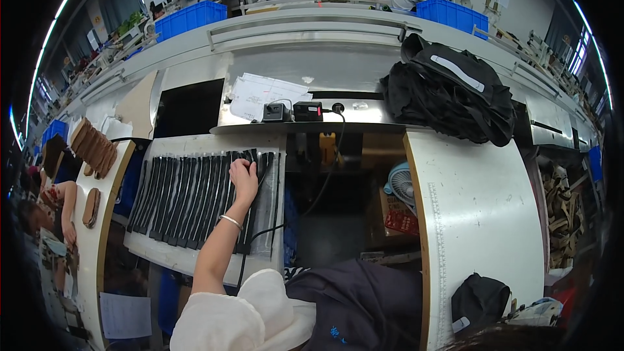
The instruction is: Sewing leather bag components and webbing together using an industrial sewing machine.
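1. Left hand (244,177) rests on the black strips (195,198) laid in a row on the board (260,266), fingers pressed together at the far right strips
2. Step judged: arranging strips; next move calls for careful alignment
3. Right hand out of sight

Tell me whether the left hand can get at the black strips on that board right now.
Probably yes: the left hand already lies on the black strips near the right end of the row on the pale board, with nothing lying over them. The right hand is out of view.
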### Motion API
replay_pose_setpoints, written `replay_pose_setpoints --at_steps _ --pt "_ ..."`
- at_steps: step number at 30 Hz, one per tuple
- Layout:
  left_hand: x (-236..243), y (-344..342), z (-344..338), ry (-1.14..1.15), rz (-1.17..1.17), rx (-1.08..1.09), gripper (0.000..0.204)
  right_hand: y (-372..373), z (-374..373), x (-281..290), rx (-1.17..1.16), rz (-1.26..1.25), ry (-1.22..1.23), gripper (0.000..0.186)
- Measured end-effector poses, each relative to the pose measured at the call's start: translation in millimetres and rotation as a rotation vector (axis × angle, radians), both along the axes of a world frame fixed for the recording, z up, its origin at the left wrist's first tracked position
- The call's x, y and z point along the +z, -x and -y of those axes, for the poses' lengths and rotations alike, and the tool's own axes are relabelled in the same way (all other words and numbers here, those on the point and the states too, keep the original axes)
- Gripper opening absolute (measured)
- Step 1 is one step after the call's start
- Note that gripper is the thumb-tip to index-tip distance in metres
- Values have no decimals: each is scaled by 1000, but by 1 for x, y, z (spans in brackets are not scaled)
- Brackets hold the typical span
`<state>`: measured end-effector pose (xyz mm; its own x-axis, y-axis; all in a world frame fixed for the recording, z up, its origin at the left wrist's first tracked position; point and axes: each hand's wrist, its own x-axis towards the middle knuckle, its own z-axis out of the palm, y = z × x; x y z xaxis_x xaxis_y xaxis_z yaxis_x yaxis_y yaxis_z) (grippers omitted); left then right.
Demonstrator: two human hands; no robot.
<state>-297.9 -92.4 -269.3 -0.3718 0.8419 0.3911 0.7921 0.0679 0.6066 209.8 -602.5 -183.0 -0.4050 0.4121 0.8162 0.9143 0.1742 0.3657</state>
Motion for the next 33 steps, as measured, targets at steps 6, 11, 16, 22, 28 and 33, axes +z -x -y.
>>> replay_pose_setpoints --at_steps 6,11,16,22,28,33 --pt "4 15 2 -1 102 76 45 0 -3 2 16 -2 12 14" --pt "7 36 -13 152 158 37 37 -8 -16 11 35 32 24 14" --pt "8 60 -14 167 19 -142 32 62 -12 37 -742 -791 415 11" --pt "11 40 -8 218 367 -192 47 -20 -16 5 101 97 33 8" --pt "10 36 -7 335 240 -33 65 95 -64 60 -573 -574 465 9" --pt "35 13 -6 238 495 -307 22 150 -181 97 -120 -709 317 13"
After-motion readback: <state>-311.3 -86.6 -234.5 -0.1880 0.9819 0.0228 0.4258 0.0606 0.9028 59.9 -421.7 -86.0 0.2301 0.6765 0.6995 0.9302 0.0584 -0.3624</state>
